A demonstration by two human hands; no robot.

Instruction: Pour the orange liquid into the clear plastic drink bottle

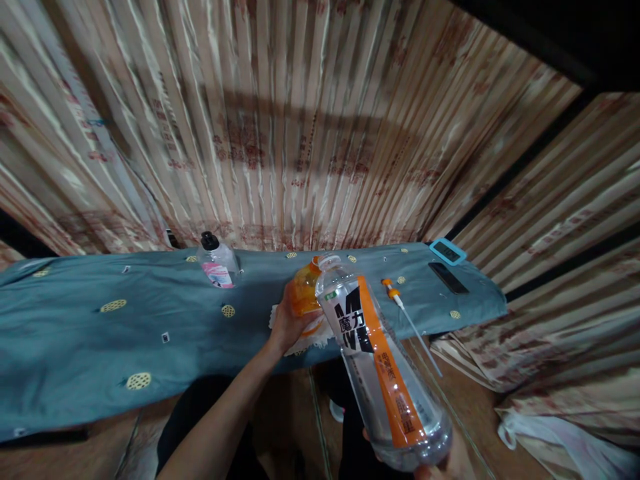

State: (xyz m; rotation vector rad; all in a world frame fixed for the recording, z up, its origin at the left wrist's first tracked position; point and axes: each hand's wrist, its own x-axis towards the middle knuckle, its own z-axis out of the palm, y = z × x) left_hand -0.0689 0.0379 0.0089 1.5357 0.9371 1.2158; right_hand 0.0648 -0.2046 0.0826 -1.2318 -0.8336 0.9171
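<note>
My left hand [290, 319] is wrapped round an orange bottle [306, 288] that stands on a white lace-edged cloth [320, 341]. In my right hand [445, 467], partly cut off by the lower edge, is a large clear plastic bottle [383, 373] with an orange, black and white label, gripped near its base. This bottle is tilted, and its mouth is close beside the orange bottle's neck. I cannot tell whether they touch or whether liquid flows. To the right lies an orange and white pump head [393, 291] with a long tube jutting past the table edge.
On the left of the blue cloth-covered table [170, 300] stands a clear bottle [218, 263] with a black top. A light-blue digital clock [448, 251] and a dark phone [449, 277] lie at the right end. Pleated curtains [300, 133] hang behind. A white bag [555, 437] rests lower right.
</note>
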